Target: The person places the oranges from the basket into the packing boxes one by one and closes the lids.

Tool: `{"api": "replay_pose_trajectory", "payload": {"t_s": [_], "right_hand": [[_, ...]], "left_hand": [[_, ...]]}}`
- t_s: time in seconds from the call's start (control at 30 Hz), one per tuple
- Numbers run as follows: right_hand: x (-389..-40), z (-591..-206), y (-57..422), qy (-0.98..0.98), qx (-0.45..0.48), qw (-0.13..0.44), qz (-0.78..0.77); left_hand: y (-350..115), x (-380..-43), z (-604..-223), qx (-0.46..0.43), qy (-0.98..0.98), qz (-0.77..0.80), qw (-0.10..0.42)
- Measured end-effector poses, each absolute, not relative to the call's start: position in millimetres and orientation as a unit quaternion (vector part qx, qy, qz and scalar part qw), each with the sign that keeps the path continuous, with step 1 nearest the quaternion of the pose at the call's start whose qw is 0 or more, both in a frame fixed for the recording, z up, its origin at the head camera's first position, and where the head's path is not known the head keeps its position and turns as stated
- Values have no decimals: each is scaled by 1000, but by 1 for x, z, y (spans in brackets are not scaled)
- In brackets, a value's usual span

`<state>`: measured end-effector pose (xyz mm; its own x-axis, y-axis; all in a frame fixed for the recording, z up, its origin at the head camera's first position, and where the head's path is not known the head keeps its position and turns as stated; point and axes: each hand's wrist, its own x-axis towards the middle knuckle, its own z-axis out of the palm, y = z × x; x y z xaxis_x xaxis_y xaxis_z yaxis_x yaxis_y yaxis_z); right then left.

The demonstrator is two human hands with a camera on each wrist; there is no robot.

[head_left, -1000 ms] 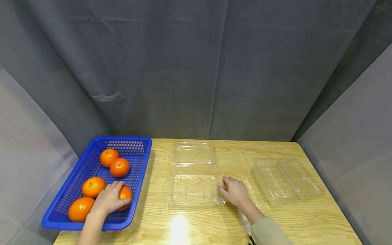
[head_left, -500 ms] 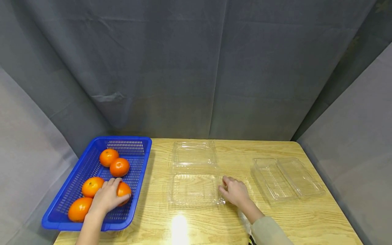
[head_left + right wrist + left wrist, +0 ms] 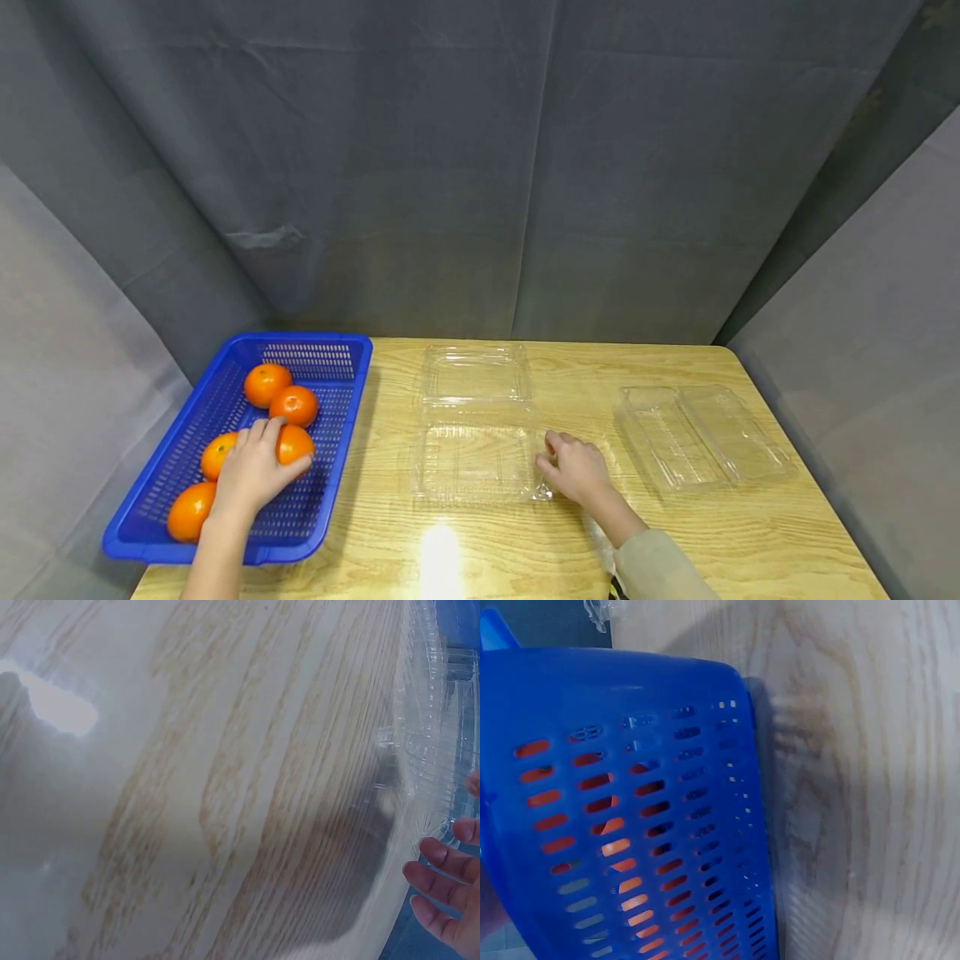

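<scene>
My left hand (image 3: 253, 468) grips an orange (image 3: 295, 446) inside the blue basket (image 3: 321, 525), with the thumb and fingers round it. In the left wrist view the basket's side wall (image 3: 622, 682) hides that hand's work; orange colour shows through the slots. Several other oranges lie in the basket, among them one beside my fingers (image 3: 216, 455) and one by my wrist (image 3: 191, 512). My right hand (image 3: 577, 471) rests at the right edge of an opened clear plastic clamshell box (image 3: 476, 462), its fingers relaxed and apart near the box's corner.
A second clear clamshell box (image 3: 708, 437) lies opened on the right of the wooden table (image 3: 517, 550). Two oranges, one a little higher (image 3: 267, 385) than the other (image 3: 294, 406), sit toward the basket's back. A grey curtain (image 3: 465, 208) stands behind the table.
My left hand has moved back and slightly left with the orange, away from the basket's front right part. The right hand and both boxes have stayed in place.
</scene>
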<state>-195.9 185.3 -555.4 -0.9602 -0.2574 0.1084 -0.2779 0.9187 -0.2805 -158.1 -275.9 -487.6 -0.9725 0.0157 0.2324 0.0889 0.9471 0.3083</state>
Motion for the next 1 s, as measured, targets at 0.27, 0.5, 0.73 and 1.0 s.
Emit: {"api": "replay_pose_trajectory", "payload": {"t_s": [0.27, 0.5, 0.73, 1.0], "right_hand": [[-195, -554, 186, -980, 138, 33, 142], [-194, -552, 185, -980, 138, 28, 138], [-193, -550, 185, -980, 145, 38, 128], [-193, -550, 185, -982, 145, 37, 119]], "left_hand": [[-270, -160, -483, -24, -974, -162, 158], [-260, -162, -476, -35, -964, -167, 203], [-248, -165, -469, -44, -959, -166, 224], [-235, -169, -467, -61, -950, -171, 256]]}}
